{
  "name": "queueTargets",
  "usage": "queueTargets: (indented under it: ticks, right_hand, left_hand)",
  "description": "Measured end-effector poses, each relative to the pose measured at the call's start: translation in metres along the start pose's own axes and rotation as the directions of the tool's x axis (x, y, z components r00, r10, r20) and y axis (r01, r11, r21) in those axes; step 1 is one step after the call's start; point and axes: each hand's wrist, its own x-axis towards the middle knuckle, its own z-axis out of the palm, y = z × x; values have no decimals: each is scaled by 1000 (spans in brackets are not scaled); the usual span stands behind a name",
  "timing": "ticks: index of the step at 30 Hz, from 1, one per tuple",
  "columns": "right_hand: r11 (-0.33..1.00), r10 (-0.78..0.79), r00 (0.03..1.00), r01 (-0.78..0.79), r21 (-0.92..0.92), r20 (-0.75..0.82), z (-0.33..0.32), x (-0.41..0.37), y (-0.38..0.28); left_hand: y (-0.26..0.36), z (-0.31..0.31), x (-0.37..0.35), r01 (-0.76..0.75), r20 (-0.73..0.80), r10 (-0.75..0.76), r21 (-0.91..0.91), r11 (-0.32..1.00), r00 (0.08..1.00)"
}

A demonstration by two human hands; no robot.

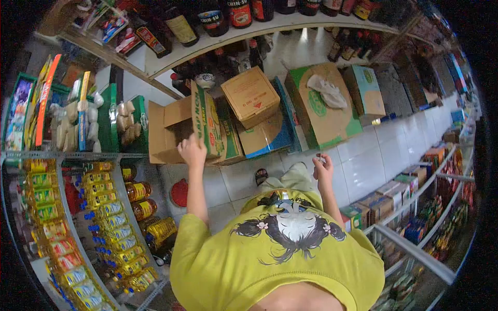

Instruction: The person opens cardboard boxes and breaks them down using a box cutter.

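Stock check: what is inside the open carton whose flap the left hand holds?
The left hand grips the green flap of the open carton. Inside, only brown walls and shadow show; the bottom and any contents are hidden behind the flap and hand.

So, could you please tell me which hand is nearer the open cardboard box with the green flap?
Left. The left hand touches the open cardboard box at its green flap; the right hand is to its right, apart from it, above the white floor tiles.
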Motion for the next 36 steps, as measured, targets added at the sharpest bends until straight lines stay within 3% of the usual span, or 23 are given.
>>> queueTargets:
  ticks: [2,3,4,6,7,8,11,12,13,14,15,16,17,20,21,23,25,26,27,28,29,32,36]
  right_hand:
    - [997,-9,1000,11,-73,16,-2,-7,-21]
    - [999,1,1000,1,-44,30,28,-13,2]
    - [997,-21,999,22,-72,25,30,-13,8]
    - [991,-33,998,40,-128,61,32,-13,7]
    - [990,-20,998,28,-136,61,35,-13,9]
    - [995,-38,992,49,-90,123,38,-9,11]
    - [992,-89,969,106,-64,230,51,0,13]
    - [983,-126,953,158,-95,277,52,2,12]
    - [983,-126,954,158,-97,272,53,4,13]
    - [997,-45,972,59,-52,231,55,9,14]
    - [999,38,980,-39,-2,196,57,15,16]
    - [999,36,980,-36,-2,197,61,24,18]
    - [979,136,959,-169,116,248,64,33,22]
    - [807,376,852,-494,323,365,71,42,23]
    - [749,362,812,-546,375,459,70,60,41]
    - [739,176,811,-483,469,558,78,40,8]
    - [573,-105,634,-591,568,766,64,25,-18]
    - [750,82,811,-433,500,579,59,17,-35]
    - [747,66,822,-416,518,565,46,20,-36]
    - [789,35,865,-331,517,501,27,24,-35]
    - [827,-1,902,-242,508,431,5,28,-38]
    - [780,-12,947,-191,595,320,-58,19,-63]
    - [761,-94,982,-33,647,161,-118,13,-83]
  left_hand:
    - [4,-16,-6,103,-86,-115,-129,986,990]
    - [-48,-23,-4,0,-198,-42,-209,978,979]
    - [-60,-35,-13,-4,-233,-83,-350,937,969]
    - [-61,-80,-32,45,-206,-169,-500,865,964]
    - [-49,-111,-40,-5,-219,-200,-687,726,955]
    - [-58,-122,-46,15,-183,-204,-710,704,962]
    - [-62,-149,-62,14,-113,-356,-942,335,928]
    - [-61,-156,-66,18,-107,-354,-943,333,929]
    - [-61,-161,-69,35,-20,-339,-987,155,940]
    - [-58,-164,-71,52,59,-309,-998,-30,949]
    - [-52,-163,-71,47,56,-307,-998,-35,950]
    - [-44,-162,-69,42,78,-281,-990,-131,957]
    - [-36,-160,-68,44,102,-253,-973,-225,962]
    - [2,-155,-61,92,146,-176,-956,-279,974]
    - [20,-155,-58,99,157,-157,-939,-328,975]
    - [50,-150,-51,135,186,-97,-912,-388,978]
    - [74,-148,-47,171,204,-27,-879,-444,979]
    - [86,-147,-45,195,218,7,-858,-475,976]
    - [98,-147,-43,222,231,46,-836,-502,972]
    - [108,-150,-44,264,259,68,-877,-401,963]
    - [119,-146,-43,272,255,97,-875,-401,962]
    - [156,-115,-39,436,390,201,-741,-511,899]
    - [212,-54,-27,619,548,287,-687,-381,785]
